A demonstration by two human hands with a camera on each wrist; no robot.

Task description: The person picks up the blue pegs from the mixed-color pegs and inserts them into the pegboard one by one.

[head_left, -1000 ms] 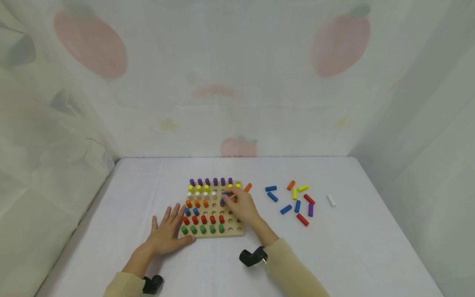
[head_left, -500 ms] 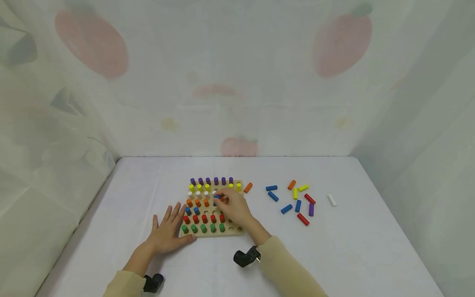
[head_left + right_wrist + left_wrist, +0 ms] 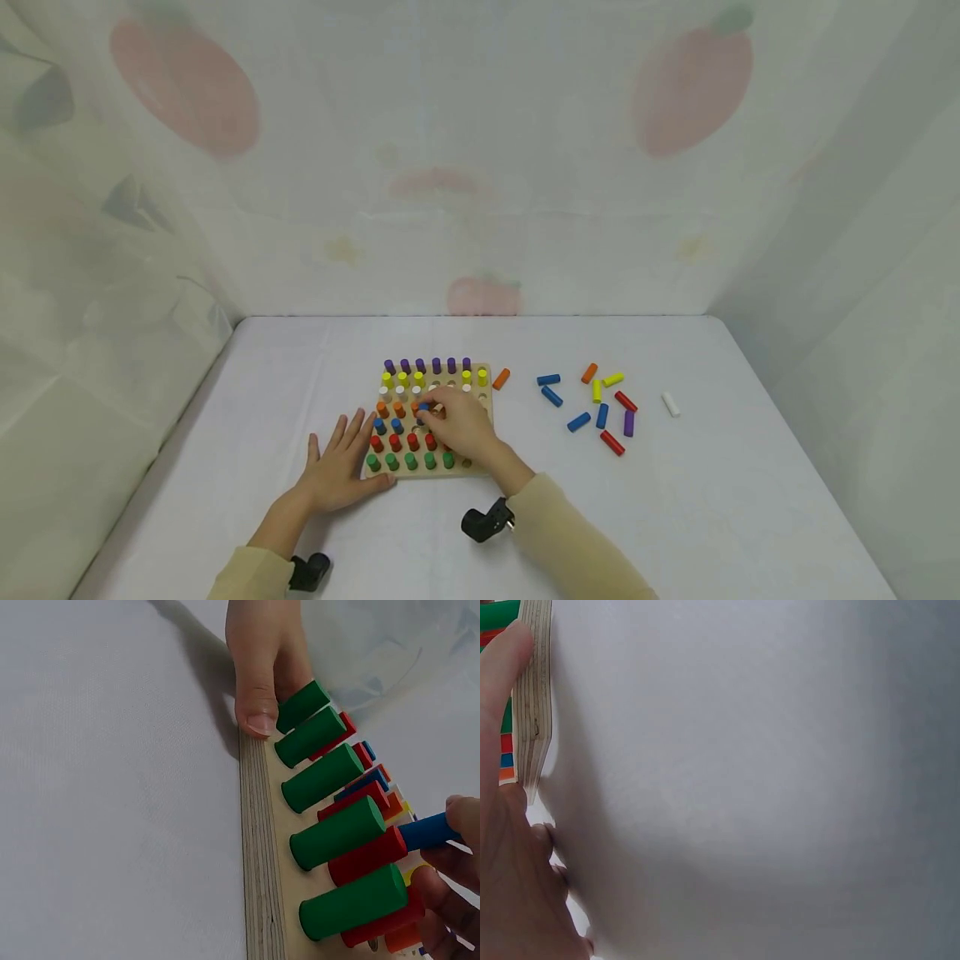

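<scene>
In the head view, a wooden pegboard [image 3: 480,469] holds upright pegs in colour rows, from purple at the back to green at the front. My right hand [image 3: 463,423] pinches a blue peg [image 3: 427,831] between thumb and fingers, over the board beside the blue row; whether its lower end touches a hole is hidden. My left hand [image 3: 337,471] lies with spread fingers at the board's left side. Its thumb [image 3: 259,712] rests along the front edge near the first green peg [image 3: 304,705], as the right wrist view shows.
Loose pegs lie right of the board: an orange peg [image 3: 501,379] close to it, several blue pegs [image 3: 552,397], yellow pegs [image 3: 597,391], red pegs [image 3: 612,442], a purple peg [image 3: 628,423] and a white peg [image 3: 671,405]. White cloth [image 3: 480,167] hangs behind the table.
My right hand has moved left and a little toward me over the board, carrying the blue peg from right of the orange row to near the blue row. The left hand stays put.
</scene>
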